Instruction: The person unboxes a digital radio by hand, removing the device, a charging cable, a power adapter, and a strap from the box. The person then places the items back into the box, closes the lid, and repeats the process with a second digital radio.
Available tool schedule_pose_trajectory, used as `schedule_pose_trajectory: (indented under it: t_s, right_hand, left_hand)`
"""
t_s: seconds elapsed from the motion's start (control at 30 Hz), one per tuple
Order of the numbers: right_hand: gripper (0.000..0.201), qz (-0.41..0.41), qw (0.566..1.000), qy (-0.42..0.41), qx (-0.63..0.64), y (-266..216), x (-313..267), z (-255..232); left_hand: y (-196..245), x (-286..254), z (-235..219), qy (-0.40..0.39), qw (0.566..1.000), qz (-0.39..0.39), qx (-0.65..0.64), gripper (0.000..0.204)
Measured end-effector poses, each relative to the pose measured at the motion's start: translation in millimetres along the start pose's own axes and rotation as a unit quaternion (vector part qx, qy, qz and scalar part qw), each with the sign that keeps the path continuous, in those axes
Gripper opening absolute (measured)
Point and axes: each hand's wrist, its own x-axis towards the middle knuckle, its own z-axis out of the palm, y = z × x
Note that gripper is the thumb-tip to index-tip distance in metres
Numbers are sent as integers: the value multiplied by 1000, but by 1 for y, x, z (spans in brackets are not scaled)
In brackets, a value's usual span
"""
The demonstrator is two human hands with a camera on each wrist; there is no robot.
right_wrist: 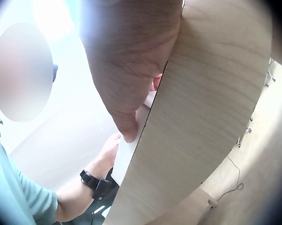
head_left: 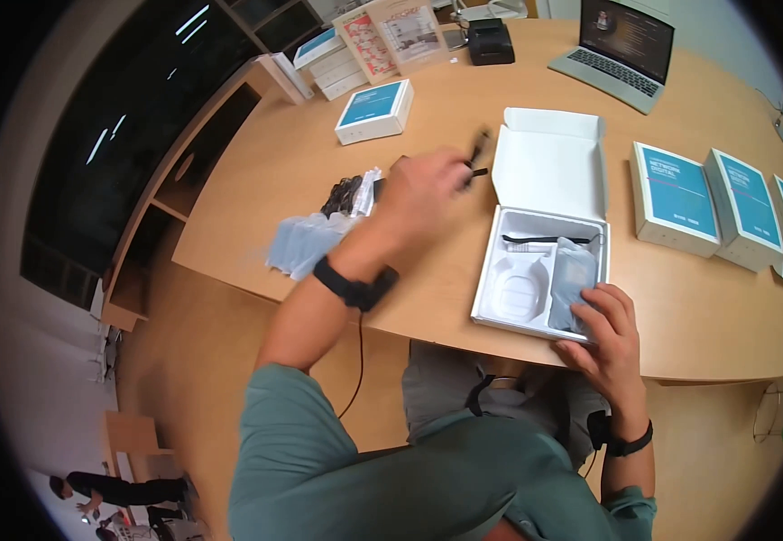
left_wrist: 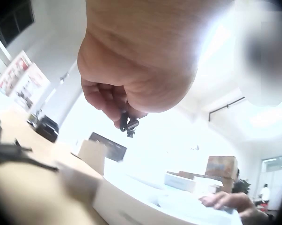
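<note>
- Two hands in the head view: left hand (head_left: 419, 194) at centre, right hand (head_left: 612, 338) lower right.
- One blurred dark cable (head_left: 480, 144), centre.
- One open white box (head_left: 513, 288), right of centre.
- Four separate blue-topped boxes (head_left: 676, 194): three at right, one upper middle.
- One stack of boxes (head_left: 337, 70), upper left (how many, I can't tell).
- One laptop (head_left: 612, 72), upper right.
- Two upright cards (head_left: 409, 32), top centre.
- Two black wristbands (head_left: 342, 287).

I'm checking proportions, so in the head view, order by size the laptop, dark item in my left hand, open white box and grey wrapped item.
1. Open white box, lid included
2. Laptop
3. Grey wrapped item
4. Dark item, its outline blurred
</note>
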Motion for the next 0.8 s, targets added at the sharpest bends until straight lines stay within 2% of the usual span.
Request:
schedule_pose_trajectory:
  t_s: [0.07,0.13,0.2,0.27,0.3,0.37,0.4,0.5,0.57,0.63,0.7,0.77,0.8]
  right_hand:
    - [53,3,1000,-6,-2,-1,-1,1]
    - [53,3,1000,-6,-2,0,-1,0]
    - [53,3,1000,-8,-2,0,-1,1]
    - [54,4,1000,-7,-5,0,-1,1]
    - [54,4,1000,-7,-6,0,-1,1]
    - [55,1,1000,-9,-10,1,0,1]
    - [55,-1,1000,-7,-11,1,-1,2]
    - [55,-4,1000,-4,-12,1,0,3]
    - [55,5,1000,-3,-20,0,1,2]
    - [54,-5,1000,-10,-12,-2,3,-2]
    - [53,-5,1000,-11,-15,0,3,-2]
    - [53,-4,1000,-11,-18,0,4,-1]
    - [52,-5,1000,-8,-15,0,4,-1]
  left_hand:
    - [-73,14,-29,39,998,-41,-29,26]
    - [-110,14,-76,17,985,-138,106,26]
    - [-181,1,-110,8,958,-123,260,26]
    - [-243,-16,-130,-30,902,-260,342,26]
    - [-263,-26,-134,-30,903,-260,342,26]
    - [-286,-45,-137,-92,857,-300,409,24]
    - [-294,-50,-137,-90,858,-301,407,24]
    - [-303,-59,-133,-116,868,-294,382,22]
    - [-304,-53,-134,-172,854,-283,402,23]
    - [-294,-45,-130,-136,847,-268,439,27]
    - [-217,-22,-113,-58,904,-191,377,29]
    - [-143,-1,-86,-28,969,-79,230,28]
    - [-103,6,-67,-27,983,-37,179,26]
